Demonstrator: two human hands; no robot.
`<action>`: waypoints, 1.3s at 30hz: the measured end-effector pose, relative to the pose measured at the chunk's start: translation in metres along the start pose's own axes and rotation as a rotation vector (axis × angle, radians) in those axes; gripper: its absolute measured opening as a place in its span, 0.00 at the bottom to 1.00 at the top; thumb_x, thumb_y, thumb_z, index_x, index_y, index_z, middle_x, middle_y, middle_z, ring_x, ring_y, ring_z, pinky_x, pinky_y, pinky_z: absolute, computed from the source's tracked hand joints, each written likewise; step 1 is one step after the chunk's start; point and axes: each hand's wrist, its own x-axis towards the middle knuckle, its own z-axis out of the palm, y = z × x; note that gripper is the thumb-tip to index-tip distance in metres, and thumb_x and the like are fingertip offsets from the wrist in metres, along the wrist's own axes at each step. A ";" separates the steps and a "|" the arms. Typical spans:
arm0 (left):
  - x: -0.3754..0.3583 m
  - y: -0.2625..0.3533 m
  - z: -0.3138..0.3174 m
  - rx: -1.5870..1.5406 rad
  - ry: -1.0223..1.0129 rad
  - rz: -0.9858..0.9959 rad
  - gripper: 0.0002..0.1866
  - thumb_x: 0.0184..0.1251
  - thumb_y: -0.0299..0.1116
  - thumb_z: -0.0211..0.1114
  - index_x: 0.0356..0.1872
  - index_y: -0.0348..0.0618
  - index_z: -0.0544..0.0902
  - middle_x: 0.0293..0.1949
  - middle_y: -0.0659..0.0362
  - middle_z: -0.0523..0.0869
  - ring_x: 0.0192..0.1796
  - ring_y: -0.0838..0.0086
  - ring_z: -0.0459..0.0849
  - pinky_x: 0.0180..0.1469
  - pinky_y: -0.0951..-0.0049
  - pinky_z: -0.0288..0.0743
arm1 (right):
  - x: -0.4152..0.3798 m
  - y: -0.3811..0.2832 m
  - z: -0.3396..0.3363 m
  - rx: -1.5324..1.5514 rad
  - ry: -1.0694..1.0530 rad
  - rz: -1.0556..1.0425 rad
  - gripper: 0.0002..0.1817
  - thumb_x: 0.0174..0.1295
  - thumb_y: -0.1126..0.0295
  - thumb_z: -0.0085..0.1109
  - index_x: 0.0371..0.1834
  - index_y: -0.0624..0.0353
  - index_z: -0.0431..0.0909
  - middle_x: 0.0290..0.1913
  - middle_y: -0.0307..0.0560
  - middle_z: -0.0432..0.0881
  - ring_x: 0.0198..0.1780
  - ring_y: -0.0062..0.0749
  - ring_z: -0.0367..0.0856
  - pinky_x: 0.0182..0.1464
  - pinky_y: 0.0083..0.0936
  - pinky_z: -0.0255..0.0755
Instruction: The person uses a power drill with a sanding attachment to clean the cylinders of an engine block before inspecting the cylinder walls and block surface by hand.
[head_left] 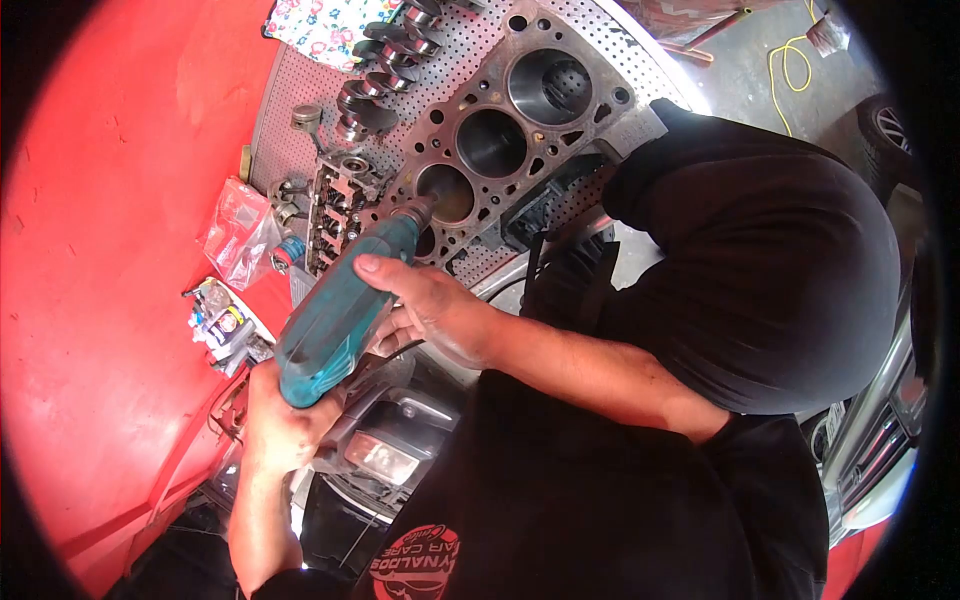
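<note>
Red surface (110, 230) fills frame left. Perforated metal bench (285, 95) runs across the top, its edge curved. On it, the engine block (530, 128), bores facing up: four openings in a row, the nearest partly covered by the tool. Crankshaft (378, 85) lies left of the block, near its far end. Just beside the block's near end, an oily assembly (335, 210) that looks like a cylinder head. Teal power drill (340, 315) is angled over the near end of the block, body tilted, chuck at the rim of the third bore from the far end; whatever the chuck carries is too dim inside the bore to make out. Right hand (425, 310) wraps the drill's front body, thumb laid on top, fingers curled underneath. Left hand (285, 425) is closed round the rear grip; trigger finger hidden, so its position cannot be told. Clear-and-red plastic packet (240, 230) rests left of the assembly. Piston (306, 118) stands on the bench near the crankshaft. Small blue-and-red container (288, 253) lies beside the packet.
</note>
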 end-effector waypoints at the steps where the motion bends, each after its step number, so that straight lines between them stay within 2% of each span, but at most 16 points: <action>1: 0.003 0.000 0.002 0.011 0.000 0.016 0.09 0.55 0.21 0.64 0.39 0.34 0.83 0.30 0.63 0.86 0.33 0.80 0.79 0.39 0.74 0.75 | 0.001 0.000 -0.002 0.017 0.026 -0.010 0.42 0.57 0.27 0.59 0.60 0.53 0.77 0.46 0.45 0.85 0.41 0.31 0.85 0.42 0.24 0.74; 4: 0.011 -0.004 0.010 0.037 0.009 0.082 0.07 0.55 0.22 0.64 0.36 0.34 0.83 0.28 0.63 0.85 0.32 0.80 0.78 0.37 0.73 0.74 | 0.002 -0.001 -0.008 0.026 0.070 -0.023 0.43 0.57 0.27 0.60 0.61 0.53 0.77 0.47 0.45 0.85 0.41 0.31 0.85 0.42 0.24 0.74; 10: 0.021 -0.008 0.016 0.082 -0.022 0.043 0.07 0.57 0.23 0.64 0.36 0.34 0.83 0.28 0.63 0.84 0.31 0.81 0.78 0.36 0.74 0.74 | 0.003 0.001 -0.016 0.050 0.116 -0.044 0.44 0.57 0.27 0.58 0.60 0.57 0.77 0.49 0.46 0.85 0.43 0.32 0.86 0.45 0.26 0.75; 13: 0.009 -0.007 0.011 0.006 0.017 0.085 0.10 0.56 0.21 0.63 0.41 0.34 0.83 0.31 0.63 0.85 0.31 0.80 0.79 0.36 0.75 0.75 | 0.000 0.000 -0.009 -0.017 0.058 -0.004 0.45 0.58 0.26 0.57 0.61 0.57 0.77 0.50 0.46 0.85 0.45 0.34 0.86 0.46 0.27 0.75; 14: 0.002 -0.005 0.009 -0.035 0.040 0.109 0.12 0.56 0.21 0.63 0.43 0.33 0.83 0.33 0.62 0.86 0.32 0.80 0.79 0.36 0.75 0.75 | -0.003 -0.003 -0.004 -0.035 0.006 0.016 0.42 0.61 0.29 0.55 0.61 0.57 0.77 0.50 0.46 0.85 0.45 0.33 0.86 0.47 0.27 0.75; 16: -0.012 0.002 0.005 -0.106 0.091 0.078 0.15 0.56 0.19 0.62 0.46 0.32 0.82 0.35 0.61 0.86 0.33 0.79 0.81 0.37 0.76 0.76 | -0.012 -0.011 0.007 -0.071 -0.102 0.063 0.36 0.68 0.34 0.52 0.60 0.57 0.76 0.49 0.46 0.85 0.45 0.31 0.85 0.50 0.26 0.77; 19: -0.020 0.014 0.002 -0.141 0.109 -0.023 0.16 0.55 0.19 0.62 0.48 0.31 0.82 0.34 0.59 0.87 0.34 0.79 0.82 0.37 0.76 0.78 | -0.016 -0.012 0.013 -0.092 -0.131 0.020 0.37 0.68 0.33 0.51 0.60 0.57 0.77 0.50 0.46 0.86 0.45 0.30 0.86 0.50 0.26 0.77; 22: -0.012 0.011 0.001 -0.074 0.051 -0.005 0.14 0.55 0.19 0.62 0.45 0.32 0.83 0.32 0.61 0.86 0.34 0.79 0.81 0.37 0.76 0.77 | -0.004 0.000 0.000 -0.056 -0.122 0.039 0.45 0.59 0.26 0.56 0.67 0.54 0.73 0.58 0.47 0.81 0.48 0.36 0.86 0.50 0.30 0.74; 25: 0.001 0.002 0.008 -0.003 0.023 0.057 0.10 0.55 0.20 0.62 0.40 0.33 0.83 0.30 0.63 0.85 0.32 0.80 0.80 0.37 0.75 0.75 | -0.005 -0.002 -0.008 -0.015 -0.059 0.018 0.45 0.59 0.27 0.57 0.66 0.54 0.74 0.55 0.46 0.82 0.47 0.36 0.86 0.50 0.29 0.73; 28: 0.012 -0.005 0.014 0.015 0.004 0.094 0.06 0.56 0.22 0.63 0.35 0.34 0.82 0.27 0.63 0.83 0.30 0.80 0.78 0.35 0.74 0.73 | -0.005 -0.003 -0.014 0.011 0.001 0.014 0.38 0.66 0.32 0.52 0.60 0.55 0.77 0.50 0.46 0.85 0.48 0.29 0.83 0.52 0.27 0.75; 34: 0.031 0.000 0.022 0.087 -0.020 0.022 0.05 0.57 0.24 0.64 0.35 0.35 0.82 0.26 0.64 0.83 0.30 0.80 0.78 0.34 0.73 0.73 | -0.003 -0.005 -0.020 0.066 0.075 -0.007 0.42 0.62 0.27 0.53 0.61 0.54 0.76 0.48 0.44 0.84 0.48 0.30 0.81 0.56 0.28 0.71; 37: 0.039 -0.005 0.023 0.073 -0.066 0.001 0.06 0.57 0.24 0.65 0.36 0.34 0.82 0.26 0.64 0.82 0.30 0.81 0.77 0.34 0.73 0.72 | 0.000 -0.001 -0.026 0.078 0.117 -0.039 0.45 0.58 0.25 0.56 0.60 0.57 0.76 0.50 0.44 0.82 0.44 0.32 0.84 0.46 0.26 0.75; 39: 0.047 -0.008 0.027 0.053 -0.067 0.034 0.07 0.58 0.24 0.64 0.36 0.34 0.82 0.27 0.64 0.82 0.30 0.81 0.77 0.35 0.73 0.72 | 0.004 0.002 -0.031 0.072 0.109 -0.025 0.47 0.58 0.23 0.53 0.62 0.56 0.75 0.53 0.46 0.81 0.47 0.34 0.82 0.50 0.29 0.74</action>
